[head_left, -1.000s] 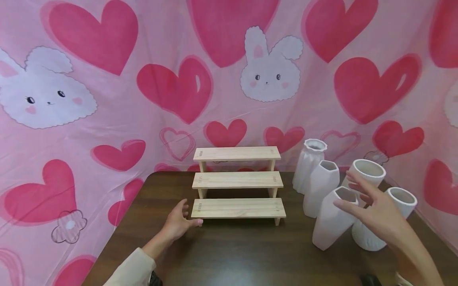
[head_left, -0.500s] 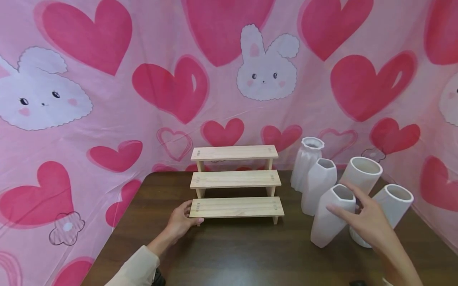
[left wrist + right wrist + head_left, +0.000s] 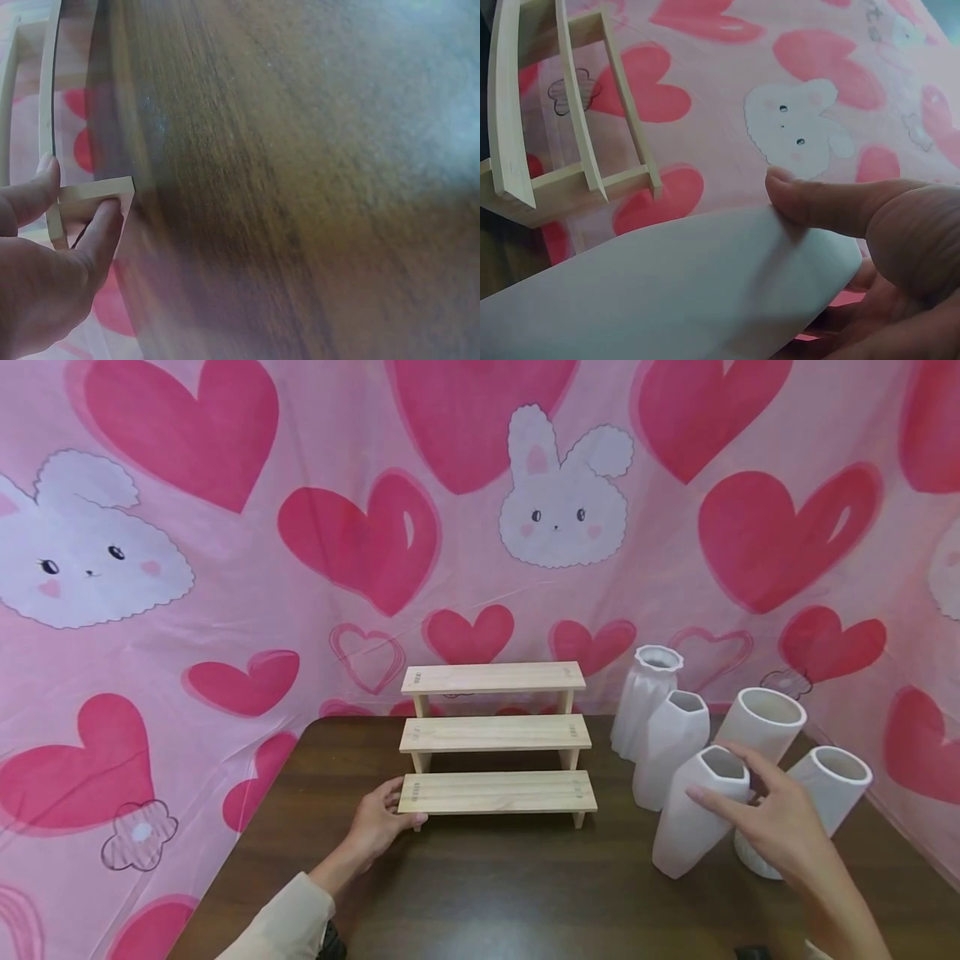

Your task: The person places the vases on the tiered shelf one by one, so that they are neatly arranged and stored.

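Note:
A three-step wooden display stand (image 3: 498, 792) stands on the table. My left hand (image 3: 378, 820) grips the left end of its lowest step, the thumb at the front edge. In the left wrist view, a finger presses the stand's leg (image 3: 97, 191). On the right, my right hand (image 3: 780, 818) holds a white faceted vase (image 3: 693, 822) near its rim, the thumb on the near left side and the fingers around the far side, partly hidden. This vase (image 3: 705, 285) fills the lower part of the right wrist view.
Several other white vases stand close by: a fluted one (image 3: 645, 706), another faceted one (image 3: 670, 756), a wide-mouthed one (image 3: 757, 727) and a cylindrical one (image 3: 817, 793) behind my right hand. The dark wooden table (image 3: 495, 893) meets a pink heart-patterned cloth (image 3: 465, 568).
My right hand has come down and left from above the vases onto the faceted vase. My left hand has closed on the stand's lowest step. Over the last half second both stay nearly still.

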The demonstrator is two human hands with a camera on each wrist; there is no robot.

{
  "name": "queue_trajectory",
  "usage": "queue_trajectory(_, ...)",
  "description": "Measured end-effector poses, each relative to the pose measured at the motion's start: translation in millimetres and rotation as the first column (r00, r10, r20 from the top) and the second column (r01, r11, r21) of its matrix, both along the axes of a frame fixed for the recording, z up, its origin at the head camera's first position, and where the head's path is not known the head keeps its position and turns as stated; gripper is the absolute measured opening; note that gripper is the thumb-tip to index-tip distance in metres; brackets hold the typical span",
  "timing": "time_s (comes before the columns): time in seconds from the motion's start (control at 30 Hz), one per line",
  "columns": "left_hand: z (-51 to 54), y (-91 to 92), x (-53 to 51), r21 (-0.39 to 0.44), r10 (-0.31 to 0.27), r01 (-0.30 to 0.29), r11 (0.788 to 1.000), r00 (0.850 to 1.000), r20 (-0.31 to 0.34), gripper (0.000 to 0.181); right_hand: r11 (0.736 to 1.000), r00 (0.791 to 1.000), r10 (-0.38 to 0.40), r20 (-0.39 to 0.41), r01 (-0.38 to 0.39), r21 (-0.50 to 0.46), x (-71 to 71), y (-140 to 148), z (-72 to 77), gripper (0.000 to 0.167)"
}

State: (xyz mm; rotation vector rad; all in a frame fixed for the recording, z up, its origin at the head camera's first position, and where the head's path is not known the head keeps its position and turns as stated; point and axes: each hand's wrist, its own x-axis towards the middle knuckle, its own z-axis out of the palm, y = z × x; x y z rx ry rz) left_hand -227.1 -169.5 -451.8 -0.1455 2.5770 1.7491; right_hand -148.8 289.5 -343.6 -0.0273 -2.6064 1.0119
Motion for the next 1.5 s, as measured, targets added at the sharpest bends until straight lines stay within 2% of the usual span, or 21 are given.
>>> queue_trajectory(0.13,0.1,0.3,-0.2,-0.002,0.004,-0.004,1.0,1.0,0.004,0.074,1.0,0.999,0.005,-0.048,-0.005,-0.003,0.2,-2.9,1.4,0.066)
queue_trajectory(0.27,-0.7,0.2,-0.6,-0.02,0.008,-0.008,1.0,1.0,0.005,0.074,0.999,0.998,0.02,-0.062,-0.021,-0.024,2.4,-9.9,6.0,0.065)
queue_trajectory(0.6,-0.9,0.9,0.7,0.011,0.009,-0.009,1.0,1.0,0.005,0.073,0.996,0.994,0.087,-0.059,-0.088,-0.021,3.4,-27.8,23.4,0.071)
queue_trajectory(0.8,-1.1,-0.1,-0.2,0.018,0.004,-0.004,1.0,1.0,0.007,0.073,0.988,0.989,0.15,-0.014,-0.15,-0.038,5.4,-45.1,36.0,0.075)
queue_trajectory(1.0,-1.6,0.9,-0.8,0.029,0.004,-0.004,1.0,1.0,0.012,0.074,0.97,0.973,0.231,-0.032,-0.232,-0.074,0.3,-72.2,46.1,0.072)
queue_trajectory(1.3,0.8,0.8,-0.6,0.053,0.005,-0.005,0.999,1.0,0.001,0.073,0.94,0.946,0.325,0.011,-0.321,-0.117,-13.8,-109.0,57.0,0.074)
queue_trajectory(1.5,1.1,0.9,0.5,0.06,0.004,-0.004,0.998,1.0,0.007,0.072,0.911,0.922,0.384,-0.056,-0.388,-0.141,-26.2,-129.9,60.3,0.074)
